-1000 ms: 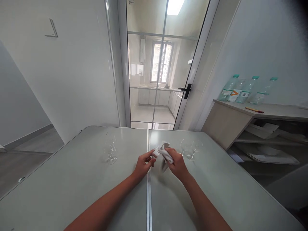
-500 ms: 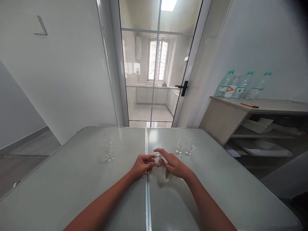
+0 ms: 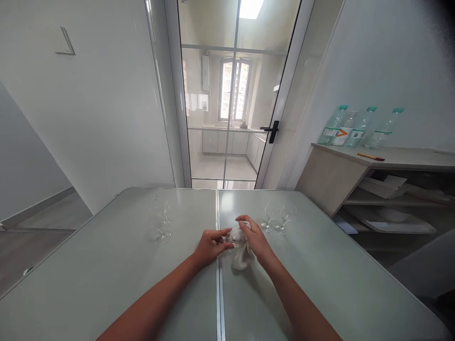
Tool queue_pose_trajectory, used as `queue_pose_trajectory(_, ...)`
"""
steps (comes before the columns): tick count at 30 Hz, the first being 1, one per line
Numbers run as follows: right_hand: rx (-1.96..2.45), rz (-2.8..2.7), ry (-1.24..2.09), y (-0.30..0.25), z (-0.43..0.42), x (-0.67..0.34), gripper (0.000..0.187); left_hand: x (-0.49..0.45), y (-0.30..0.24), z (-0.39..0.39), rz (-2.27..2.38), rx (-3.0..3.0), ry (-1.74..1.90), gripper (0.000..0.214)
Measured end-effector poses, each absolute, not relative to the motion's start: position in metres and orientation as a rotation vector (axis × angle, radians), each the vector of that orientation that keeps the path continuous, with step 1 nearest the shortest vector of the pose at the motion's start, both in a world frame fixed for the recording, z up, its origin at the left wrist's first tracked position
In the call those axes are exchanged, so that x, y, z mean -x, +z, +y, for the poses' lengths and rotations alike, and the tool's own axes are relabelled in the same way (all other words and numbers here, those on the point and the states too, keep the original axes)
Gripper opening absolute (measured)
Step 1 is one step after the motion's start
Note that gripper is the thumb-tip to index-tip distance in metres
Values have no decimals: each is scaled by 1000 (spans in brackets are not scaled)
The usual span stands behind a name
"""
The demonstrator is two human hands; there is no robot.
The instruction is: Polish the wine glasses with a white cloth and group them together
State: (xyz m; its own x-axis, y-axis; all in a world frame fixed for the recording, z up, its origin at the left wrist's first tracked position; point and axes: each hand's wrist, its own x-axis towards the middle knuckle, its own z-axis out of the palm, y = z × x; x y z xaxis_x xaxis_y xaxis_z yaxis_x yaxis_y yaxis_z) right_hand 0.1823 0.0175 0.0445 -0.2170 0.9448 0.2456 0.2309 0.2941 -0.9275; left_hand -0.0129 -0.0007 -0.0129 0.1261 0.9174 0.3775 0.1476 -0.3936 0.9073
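Note:
My left hand (image 3: 210, 245) and right hand (image 3: 254, 239) meet over the table's middle seam, both with closed fingers. The right hand grips a white cloth (image 3: 240, 255) that hangs down onto the table. The left hand's fingers pinch the cloth-wrapped end of something, most likely a clear stemmed glass, but the cloth hides it. Two clear stemmed glasses (image 3: 277, 219) stand just beyond my right hand. More stemmed glasses (image 3: 162, 224) stand to the left of my left hand.
The grey table (image 3: 106, 274) has a metal seam down its middle. Behind it is a glass door (image 3: 231, 94) with a black handle. A wooden shelf (image 3: 359, 163) at the right carries several water bottles (image 3: 359, 127).
Both hands came down from a raised position to just above the table. The cloth shifted in my right hand and now hangs below it. The view moved slightly.

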Motion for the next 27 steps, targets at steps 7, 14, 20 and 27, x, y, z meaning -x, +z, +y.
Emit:
queue_pose_trajectory(7,1121,-1668,1059,52,13,-179,43,10,-10,1,996,-1544,1249,61)
queue_pose_trajectory(14,683,-2145,903,79,-6,-191,42,22,1,3,539,-1233,894,67)
queue_pose_trajectory(20,983,-1744,1134,66,8,-189,45,15,-3,-2,839,-1479,1125,59)
queue_pose_trajectory(27,929,-1314,1439,63,15,-189,46,10,-10,-1,1025,-1597,1297,60)
